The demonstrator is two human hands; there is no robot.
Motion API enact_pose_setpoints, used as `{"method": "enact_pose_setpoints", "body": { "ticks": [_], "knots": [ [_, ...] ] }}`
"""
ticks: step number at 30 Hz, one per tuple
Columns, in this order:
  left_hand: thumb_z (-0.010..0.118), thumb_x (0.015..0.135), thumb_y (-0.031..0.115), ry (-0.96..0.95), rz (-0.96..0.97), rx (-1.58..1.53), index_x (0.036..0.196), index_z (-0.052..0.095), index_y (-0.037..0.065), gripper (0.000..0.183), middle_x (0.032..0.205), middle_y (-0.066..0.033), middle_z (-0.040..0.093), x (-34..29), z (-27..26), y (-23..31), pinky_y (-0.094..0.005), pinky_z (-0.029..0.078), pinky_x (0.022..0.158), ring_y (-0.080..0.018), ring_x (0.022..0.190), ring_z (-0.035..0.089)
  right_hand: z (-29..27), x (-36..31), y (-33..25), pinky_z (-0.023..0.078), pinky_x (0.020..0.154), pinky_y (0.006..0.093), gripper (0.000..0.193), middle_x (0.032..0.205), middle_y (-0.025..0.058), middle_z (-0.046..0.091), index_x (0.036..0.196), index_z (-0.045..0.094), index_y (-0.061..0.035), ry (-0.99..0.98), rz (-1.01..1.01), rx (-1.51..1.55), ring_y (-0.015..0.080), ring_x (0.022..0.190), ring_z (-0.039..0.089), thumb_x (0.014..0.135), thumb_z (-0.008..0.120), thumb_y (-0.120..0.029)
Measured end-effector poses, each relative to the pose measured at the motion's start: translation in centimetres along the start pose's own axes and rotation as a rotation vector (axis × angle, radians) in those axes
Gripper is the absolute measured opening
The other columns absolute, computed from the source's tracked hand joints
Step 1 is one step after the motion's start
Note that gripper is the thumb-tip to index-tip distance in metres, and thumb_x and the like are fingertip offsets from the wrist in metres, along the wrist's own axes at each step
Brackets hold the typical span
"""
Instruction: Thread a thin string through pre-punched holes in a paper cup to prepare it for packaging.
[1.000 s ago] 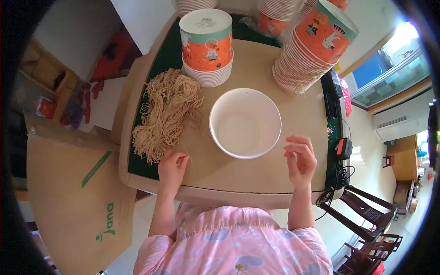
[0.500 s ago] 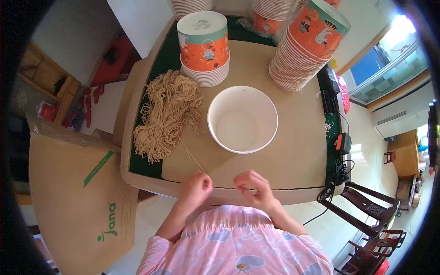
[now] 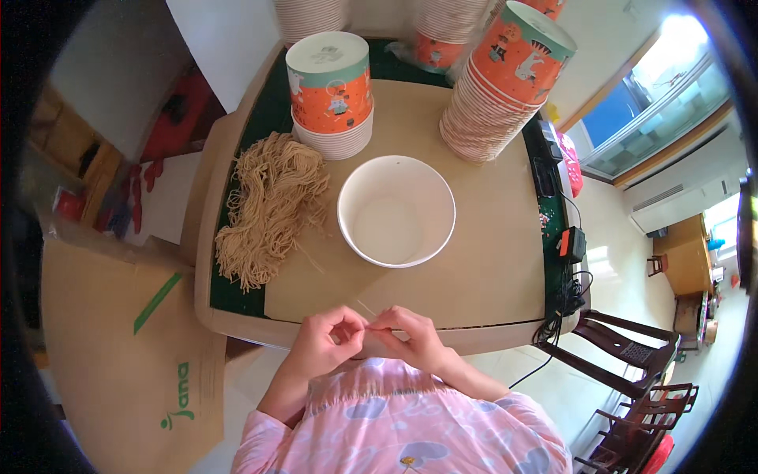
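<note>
Pinched at the fingertips, the left hand [image 3: 328, 341] and the right hand [image 3: 407, 338] meet each other by the near edge of the tabletop [image 3: 235, 298], and both seem pressed together on a thin yarn strand [image 3: 363, 306], whose free end shows a little above them; the exact hold of each finger is too small to tell. Such a fine strand could, I judge, slip or drop if one pinch becomes loose. Beyond the hands, on a cardboard sheet [image 3: 474, 276], one white paper bucket [image 3: 397, 212] stands upright in the middle; being probably light, it may tip if a hand knocks its rim. Along the left edge lies a loose beige yarn hank [image 3: 272, 207], and its stray ends could tangle if pulled carelessly. Toward the far left corner is an upside-down bucket stack [image 3: 330, 95]; toward the far right corner, a taller bucket stack [image 3: 505, 87] looks tilted, perhaps only by the lens.
</note>
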State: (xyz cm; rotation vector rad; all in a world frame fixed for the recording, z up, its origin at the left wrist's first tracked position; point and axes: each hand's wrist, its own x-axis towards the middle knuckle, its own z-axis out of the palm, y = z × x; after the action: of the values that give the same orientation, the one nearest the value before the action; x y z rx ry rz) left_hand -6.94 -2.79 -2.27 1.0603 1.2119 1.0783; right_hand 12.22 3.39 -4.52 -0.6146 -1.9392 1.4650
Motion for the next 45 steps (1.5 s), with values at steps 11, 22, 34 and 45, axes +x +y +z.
{"method": "enact_pose_setpoints", "body": {
  "ticks": [11, 22, 34, 45],
  "knots": [
    [0.058, 0.084, 0.004, 0.352, 0.208, 0.720, 0.106, 0.058, 0.004, 0.022, 0.097, -0.0149, 0.061, 5.0, -5.0, -9.2, -0.0370, 0.051, 0.066, -0.0318, 0.078, 0.063, -2.7, -1.1, -1.4, 0.053, 0.085, 0.0409, 0.008, 0.084, 0.0095, 0.064, 0.090, 0.058, 0.0016, 0.067, -0.030, -0.026, 0.0211, 0.082, 0.064, 0.084, 0.058, 0.007],
    [0.060, 0.080, -0.001, 0.629, 0.303, 0.826, 0.105, 0.059, 0.003, 0.025, 0.105, -0.0113, 0.057, 3.0, -4.2, -0.1, -0.0352, 0.051, 0.074, -0.0275, 0.087, 0.060, -7.7, -2.4, -4.6, 0.045, 0.043, 0.0274, 0.012, 0.076, 0.0077, 0.056, 0.085, 0.050, -0.0044, 0.392, 0.274, 0.649, 0.0087, 0.054, 0.048, 0.090, 0.059, -0.011],
    [0.071, 0.082, 0.008, -0.010, 0.234, 0.219, 0.105, 0.066, 0.002, 0.024, 0.088, -0.0041, 0.063, 5.2, 3.3, 2.6, -0.0220, 0.050, 0.067, -0.0084, 0.079, 0.060, -1.6, 0.3, -1.6, 0.033, 0.053, 0.0176, 0.005, 0.075, -0.0048, 0.051, 0.093, 0.053, -0.0043, 0.411, 0.330, 0.589, 0.0016, 0.062, 0.042, 0.094, 0.055, -0.009],
    [0.069, 0.079, -0.002, -0.134, 0.007, -0.395, 0.096, 0.071, 0.002, 0.017, 0.083, 0.0004, 0.055, 5.2, 3.2, -0.4, -0.0194, 0.043, 0.065, -0.0066, 0.077, 0.053, -2.2, -0.1, -0.5, 0.033, 0.052, 0.0165, 0.008, 0.082, -0.0038, 0.054, 0.098, 0.054, -0.0052, 0.168, 0.404, 0.998, 0.0008, 0.063, 0.043, 0.096, 0.055, -0.013]
  ]
}}
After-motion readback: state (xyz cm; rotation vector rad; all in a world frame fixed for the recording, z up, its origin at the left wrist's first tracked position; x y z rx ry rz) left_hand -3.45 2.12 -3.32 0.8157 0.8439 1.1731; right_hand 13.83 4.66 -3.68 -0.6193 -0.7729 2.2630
